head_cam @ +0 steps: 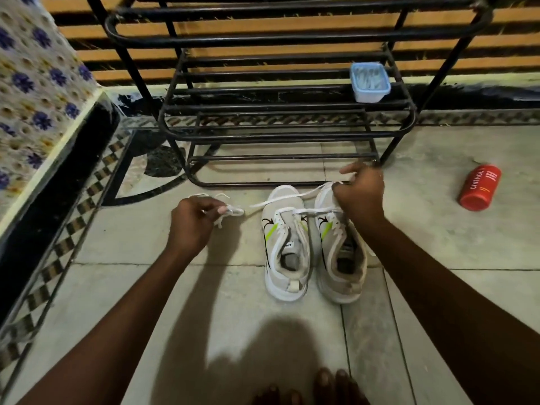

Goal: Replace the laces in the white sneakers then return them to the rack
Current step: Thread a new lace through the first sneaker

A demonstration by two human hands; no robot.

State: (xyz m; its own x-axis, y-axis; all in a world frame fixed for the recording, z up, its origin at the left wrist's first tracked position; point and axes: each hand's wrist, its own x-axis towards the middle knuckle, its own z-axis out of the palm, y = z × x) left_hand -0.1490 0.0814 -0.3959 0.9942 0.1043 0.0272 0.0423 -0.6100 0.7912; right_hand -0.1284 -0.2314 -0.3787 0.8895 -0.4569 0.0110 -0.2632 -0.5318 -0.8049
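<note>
Two white sneakers stand side by side on the tiled floor, toes toward the rack: the left sneaker point(285, 244) and the right sneaker point(340, 249). My left hand point(191, 226) pinches a bunched white lace point(230, 212) on the floor to the left of the shoes. Over the toe of the right sneaker, my right hand point(361, 197) grips another white lace point(280, 201), which stretches leftward across both shoes. The black metal shoe rack point(286, 135) stands just behind the sneakers.
A small blue plastic box point(369, 82) sits on a rack shelf at the right. On the floor to the right lies a red bottle point(479, 187). A patterned cloth-covered ledge point(38, 112) runs along the left. Toes point(321, 387) show at the bottom edge.
</note>
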